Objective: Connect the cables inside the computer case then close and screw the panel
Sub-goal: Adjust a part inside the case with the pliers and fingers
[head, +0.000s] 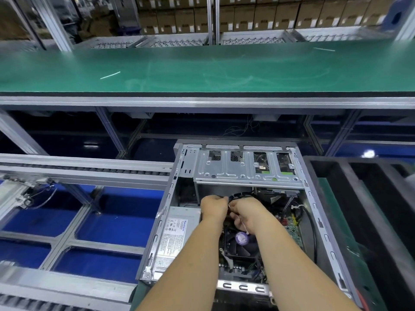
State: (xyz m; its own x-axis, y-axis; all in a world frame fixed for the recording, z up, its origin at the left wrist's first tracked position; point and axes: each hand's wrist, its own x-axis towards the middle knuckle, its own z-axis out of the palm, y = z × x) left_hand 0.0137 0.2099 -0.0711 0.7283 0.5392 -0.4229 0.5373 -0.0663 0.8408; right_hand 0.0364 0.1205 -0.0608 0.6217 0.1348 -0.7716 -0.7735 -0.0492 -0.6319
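Across the upper half of the frame, a green conveyor belt on an aluminium frame. Behind it, along the top edge, roller trays and stacked brown cardboard boxes. At lower left, a roller track over blue floor. At right, a black foam tray. Dark beneath the belt.
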